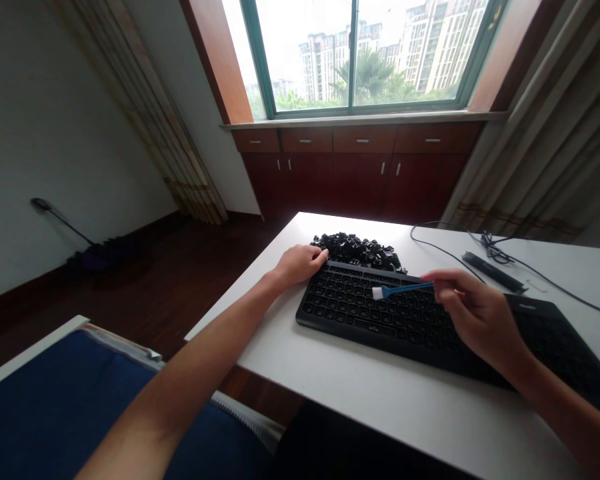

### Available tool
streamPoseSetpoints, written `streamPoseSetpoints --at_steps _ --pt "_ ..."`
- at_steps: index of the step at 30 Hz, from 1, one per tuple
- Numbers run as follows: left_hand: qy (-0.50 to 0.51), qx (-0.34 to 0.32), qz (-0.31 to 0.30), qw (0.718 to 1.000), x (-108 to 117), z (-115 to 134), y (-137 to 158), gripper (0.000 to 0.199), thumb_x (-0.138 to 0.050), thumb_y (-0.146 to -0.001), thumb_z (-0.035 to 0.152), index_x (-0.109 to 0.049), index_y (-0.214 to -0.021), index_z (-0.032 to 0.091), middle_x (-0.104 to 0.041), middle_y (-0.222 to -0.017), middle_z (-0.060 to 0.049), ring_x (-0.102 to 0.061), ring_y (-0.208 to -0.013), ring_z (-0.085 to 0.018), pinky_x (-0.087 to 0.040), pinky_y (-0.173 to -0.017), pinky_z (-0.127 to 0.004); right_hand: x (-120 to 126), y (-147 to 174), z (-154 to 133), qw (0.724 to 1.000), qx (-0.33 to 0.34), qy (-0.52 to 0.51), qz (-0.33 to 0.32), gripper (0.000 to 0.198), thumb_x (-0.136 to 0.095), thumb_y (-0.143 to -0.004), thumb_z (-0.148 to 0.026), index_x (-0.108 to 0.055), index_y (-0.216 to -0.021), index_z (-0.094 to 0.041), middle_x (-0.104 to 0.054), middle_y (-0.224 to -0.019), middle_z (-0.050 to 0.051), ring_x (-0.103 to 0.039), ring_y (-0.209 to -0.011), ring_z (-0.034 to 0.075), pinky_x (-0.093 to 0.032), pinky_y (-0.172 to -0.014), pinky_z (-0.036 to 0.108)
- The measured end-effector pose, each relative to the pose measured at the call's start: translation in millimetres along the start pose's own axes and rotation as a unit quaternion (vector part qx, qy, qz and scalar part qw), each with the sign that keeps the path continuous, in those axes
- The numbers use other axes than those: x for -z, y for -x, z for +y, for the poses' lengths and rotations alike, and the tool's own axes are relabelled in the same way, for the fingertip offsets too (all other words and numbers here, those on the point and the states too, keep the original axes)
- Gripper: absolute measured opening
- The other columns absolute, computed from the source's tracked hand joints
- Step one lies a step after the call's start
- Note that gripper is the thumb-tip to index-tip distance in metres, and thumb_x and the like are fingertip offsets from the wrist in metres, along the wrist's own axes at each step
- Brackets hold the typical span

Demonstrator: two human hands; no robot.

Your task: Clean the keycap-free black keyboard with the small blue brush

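The white table carries everything, and its near-left edge is close to the keyboard, so a hard shove could, I judge, slide the board toward that edge. The keyboard lies on the table at a slant, its keycaps off, with open sockets showing in rows; the left hand rests on its far-left corner, fingers curled loosely over the rim and gripping nothing else, which seems to steady it. The keycaps sit in a loose black heap just behind the board's far edge, touching or almost touching the left fingertips; a careless sweep or a nudge of that hand could scatter them over the table or down to the floor. The right hand hovers over the middle of the board, fingers pinched shut on the blue handle of a small brush, whose white bristles point left and sit at or just above the bare sockets; whether they touch I cannot tell. Too much pressure might, I judge, bend the exposed switch parts or flick dust toward the heap. Farther right a black cable trails across the table past a dark slim device, near the right forearm, where a wide stroke could snag it. Beyond stand cabinets under a window.
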State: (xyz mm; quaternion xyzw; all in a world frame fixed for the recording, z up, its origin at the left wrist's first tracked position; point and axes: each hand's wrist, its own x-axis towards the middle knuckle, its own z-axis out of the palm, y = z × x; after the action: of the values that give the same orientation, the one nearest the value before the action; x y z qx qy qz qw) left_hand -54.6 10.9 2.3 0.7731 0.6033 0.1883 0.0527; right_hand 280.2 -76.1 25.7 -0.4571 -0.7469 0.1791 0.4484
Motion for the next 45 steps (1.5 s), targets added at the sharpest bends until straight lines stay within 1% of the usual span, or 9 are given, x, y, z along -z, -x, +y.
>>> streamPoseSetpoints --at_steps 4,10,14,18,24,30,35,40,45 --pt "-0.004 -0.001 0.003 1.000 0.3 0.6 0.1 0.054 -0.034 -0.094 0.056 -0.060 -0.062 0.020 -0.065 -0.065 -0.004 -0.053 -0.058 -0.016 -0.028 -0.056 -0.029 -7.0 1.1 1.4 0.998 -0.005 -0.013 -0.056 0.022 -0.051 -0.092 -0.032 -0.066 -0.104 -0.022 -0.053 -0.060 -0.004 -0.041 -0.046 0.009 -0.034 -0.042 0.024" --pt "-0.006 0.002 -0.002 1.000 1.5 1.9 0.6 0.054 -0.033 -0.094 0.056 -0.061 -0.064 0.020 -0.064 -0.064 -0.004 -0.052 -0.058 -0.017 -0.028 -0.056 -0.029 -5.4 2.7 0.9 0.998 -0.012 -0.020 -0.064 0.024 -0.054 -0.091 -0.035 -0.064 -0.110 -0.023 -0.066 -0.077 0.003 -0.060 -0.063 0.013 -0.045 -0.051 0.024" --pt "-0.001 0.004 0.000 1.000 2.2 2.3 0.6 0.054 -0.033 -0.094 0.055 -0.063 -0.065 0.021 -0.064 -0.065 -0.004 -0.053 -0.060 -0.017 -0.029 -0.058 -0.030 -5.7 3.5 1.2 0.995 0.013 -0.042 -0.088 0.026 -0.056 -0.091 -0.031 -0.062 -0.114 -0.023 -0.067 -0.083 0.004 -0.064 -0.072 0.015 -0.052 -0.061 0.026" --pt "0.005 0.004 -0.001 1.000 2.0 1.9 0.3 0.054 -0.034 -0.093 0.056 -0.062 -0.064 0.020 -0.064 -0.064 -0.004 -0.052 -0.058 -0.017 -0.029 -0.058 -0.029 -7.0 2.8 -0.3 0.992 0.015 -0.074 -0.099 0.028 -0.057 -0.090 -0.032 -0.060 -0.117 -0.023 -0.070 -0.089 0.006 -0.067 -0.077 0.017 -0.054 -0.058 0.025" --pt "0.012 -0.004 0.008 1.000 0.9 0.1 0.2 0.054 -0.035 -0.093 0.056 -0.060 -0.062 0.020 -0.063 -0.062 -0.004 -0.051 -0.056 -0.016 -0.027 -0.057 -0.029 -8.1 1.2 -1.1 0.995 0.007 -0.054 -0.087 0.023 -0.059 -0.089 -0.037 -0.067 -0.106 -0.023 -0.070 -0.077 0.002 -0.059 -0.056 0.011 -0.048 -0.049 0.023" --pt "0.010 -0.002 0.005 1.000 1.4 0.1 0.6 0.055 -0.034 -0.093 0.056 -0.061 -0.063 0.020 -0.063 -0.063 -0.004 -0.051 -0.056 -0.016 -0.028 -0.056 -0.029 -7.8 2.5 2.6 0.992 0.076 0.092 -0.047 0.018 -0.058 -0.091 -0.034 -0.068 -0.102 -0.024 -0.065 -0.072 -0.001 -0.056 -0.056 0.011 -0.045 -0.056 0.026" --pt "0.002 -0.005 0.005 1.000 1.0 -0.5 0.3 0.056 -0.032 -0.093 0.057 -0.061 -0.063 0.020 -0.063 -0.063 -0.004 -0.051 -0.056 -0.016 -0.027 -0.056 -0.029 -5.5 3.3 3.4 0.986 0.094 0.131 -0.029 0.015 -0.058 -0.091 -0.034 -0.066 -0.092 -0.022 -0.057 -0.062 -0.003 -0.048 -0.049 0.010 -0.038 -0.051 0.027" --pt "-0.003 0.000 0.003 1.000 1.3 -0.7 -0.3 0.056 -0.032 -0.093 0.057 -0.060 -0.063 0.020 -0.064 -0.064 -0.004 -0.052 -0.058 -0.017 -0.027 -0.056 -0.029 -3.1 3.5 -0.3 0.995 0.049 0.081 -0.025 0.022 -0.053 -0.093 -0.036 -0.064 -0.079 -0.022 -0.060 -0.063 -0.002 -0.052 -0.052 0.010 -0.040 -0.052 0.026" --pt "-0.003 -0.002 0.006 1.000 1.3 -0.8 -0.6 0.055 -0.033 -0.094 0.057 -0.062 -0.065 0.021 -0.066 -0.066 -0.004 -0.054 -0.059 -0.017 -0.029 -0.056 -0.029 -4.0 2.2 -0.6 0.994 0.026 0.009 -0.102 0.031 -0.048 -0.096 -0.034 -0.060 -0.070 -0.022 -0.056 -0.059 -0.003 -0.048 -0.049 0.009 -0.038 -0.047 0.025"
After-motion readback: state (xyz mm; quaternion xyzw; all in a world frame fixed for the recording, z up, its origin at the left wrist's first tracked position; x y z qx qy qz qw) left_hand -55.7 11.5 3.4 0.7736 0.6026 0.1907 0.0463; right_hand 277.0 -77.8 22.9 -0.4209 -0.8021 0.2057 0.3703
